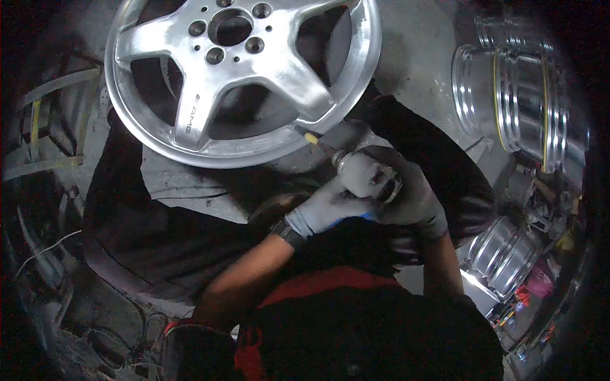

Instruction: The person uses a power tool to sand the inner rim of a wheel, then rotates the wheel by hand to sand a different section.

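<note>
A silver five-spoke wheel rim (pixel 255 63) lies at the top, in front of my crossed legs. Both my hands wear grey gloves and hold a die-grinder-like power tool (pixel 362 174), whose small yellowish tip (pixel 311 138) is at the rim's lower right edge; whether it touches cannot be told. My left hand (pixel 330 206) is closed round the tool's body from the left, with a bit of blue showing beneath. My right hand (pixel 416 193) wraps it from the right, its fingers partly hidden and dark.
Shiny wheel barrels (pixel 518 95) stand at the upper right, and another (pixel 502 254) lies at the lower right near tools and small coloured items. A dark frame with pale edges (pixel 63 120) is at the left. Cables (pixel 114 343) lie at the lower left.
</note>
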Demonstrator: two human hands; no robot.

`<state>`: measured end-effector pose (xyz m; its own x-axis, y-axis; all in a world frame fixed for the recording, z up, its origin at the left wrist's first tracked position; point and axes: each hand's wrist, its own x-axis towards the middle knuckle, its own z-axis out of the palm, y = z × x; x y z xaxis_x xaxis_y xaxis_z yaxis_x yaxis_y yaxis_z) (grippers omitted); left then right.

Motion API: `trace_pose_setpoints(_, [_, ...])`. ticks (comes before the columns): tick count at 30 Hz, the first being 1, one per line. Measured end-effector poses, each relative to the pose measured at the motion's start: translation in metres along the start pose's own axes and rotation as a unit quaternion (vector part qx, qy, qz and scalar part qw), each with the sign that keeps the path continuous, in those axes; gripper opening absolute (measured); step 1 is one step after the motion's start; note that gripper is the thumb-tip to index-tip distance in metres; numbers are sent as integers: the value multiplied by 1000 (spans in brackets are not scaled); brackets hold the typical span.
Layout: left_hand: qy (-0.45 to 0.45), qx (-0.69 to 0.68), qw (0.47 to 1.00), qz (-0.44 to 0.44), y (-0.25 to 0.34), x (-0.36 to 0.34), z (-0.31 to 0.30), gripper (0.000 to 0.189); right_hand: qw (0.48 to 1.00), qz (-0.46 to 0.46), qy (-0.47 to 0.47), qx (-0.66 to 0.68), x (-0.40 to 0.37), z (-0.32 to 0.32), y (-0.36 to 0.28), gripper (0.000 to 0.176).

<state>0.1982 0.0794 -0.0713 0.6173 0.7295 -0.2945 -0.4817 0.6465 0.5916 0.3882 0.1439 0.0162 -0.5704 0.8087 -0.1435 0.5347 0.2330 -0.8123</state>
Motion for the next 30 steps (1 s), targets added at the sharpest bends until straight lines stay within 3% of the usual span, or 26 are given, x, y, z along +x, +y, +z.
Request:
trace_pose_setpoints(1, [-4,9,1000,-25,5,3,2,66,998,46,-13,31,-2,-1,3,84])
trace_pose_setpoints(5, [-5,21,998,-51,14,6,6,67,996,61,-10,67,-3,2,7,85])
trace_pose_setpoints(7, [-19,20,999,26,4,1,-1,67,993,84,-47,73,-1,4,6,84])
trace_pose_setpoints(8, [-18,21,999,25,2,-4,-2,67,993,84,-46,74,1,5,1,84])
trace_pose_setpoints(10, [-1,-20,1000,-1,3,-13,-2,68,997,-2,-41,59,7,5,-11,85])
trace_pose_setpoints(17, [-25,7,1000,16,-3,10,-2,68,999,11,-2,42,-6,-1,1,86])
trace_pose_setpoints(19, [-38,-11,997,-68,2,10,-3,73,990,98,-18,96,-11,1,6,84])
trace_pose_setpoints(20, [-37,-11,997,-68,4,7,-2,73,990,98,-18,96,-13,6,10,84])
trace_pose_setpoints(23, [-22,-50,998,-44,1,-6,-4,73,997,32,10,65,-11,20,14,82])
trace_pose_setpoints(26, [5,-28,999,-22,-6,-13,-8,73,994,-5,-28,105,-1,14,4,90])
trace_pose_setpoints(28, [3,5,1000,20,-2,-12,-6,67,997,-67,-16,23,0,9,-1,90])
trace_pose_setpoints(30, [-18,7,1000,-8,6,-2,-6,70,998,-14,-12,58,-6,12,7,91])
